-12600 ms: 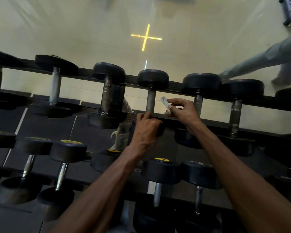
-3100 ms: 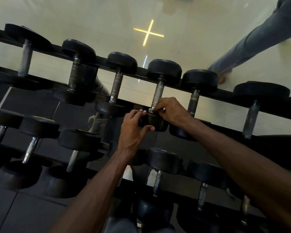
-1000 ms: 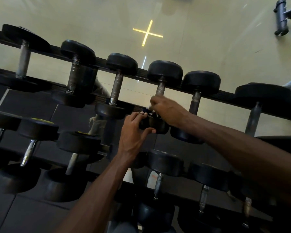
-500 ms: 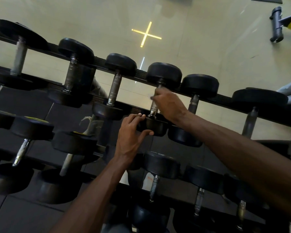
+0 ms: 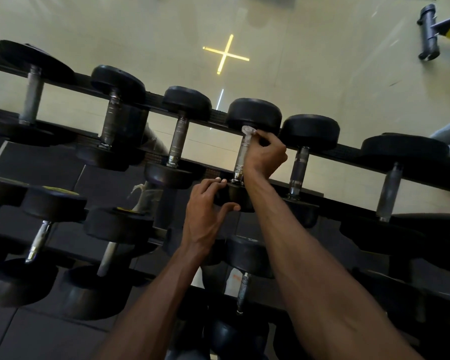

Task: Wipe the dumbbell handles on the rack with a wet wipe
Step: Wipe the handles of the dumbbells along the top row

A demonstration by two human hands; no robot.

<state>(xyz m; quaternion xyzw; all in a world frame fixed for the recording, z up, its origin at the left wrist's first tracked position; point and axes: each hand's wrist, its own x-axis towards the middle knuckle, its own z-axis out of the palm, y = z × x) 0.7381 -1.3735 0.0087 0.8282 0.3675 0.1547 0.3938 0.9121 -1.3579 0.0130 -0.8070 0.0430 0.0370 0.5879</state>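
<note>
Where glossy pale floor (image 5: pixel 309 61) mirrors a yellow cross (image 5: pixel 225 54): dark rack (image 5: pixel 151 100), rows of dumbbells. Top row, fourth dumbbell (image 5: pixel 253 114). Left hand (image 5: pixel 205 209) curled round its near head. Right hand (image 5: pixel 264 152) pinching white wipe (image 5: pixel 248 131) against the handle's far end.

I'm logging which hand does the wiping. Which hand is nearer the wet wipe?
Right. The right hand holds the wet wipe against the far end of the dumbbell handle. The left hand is lower, gripping that dumbbell's near head, apart from the wipe.
</note>
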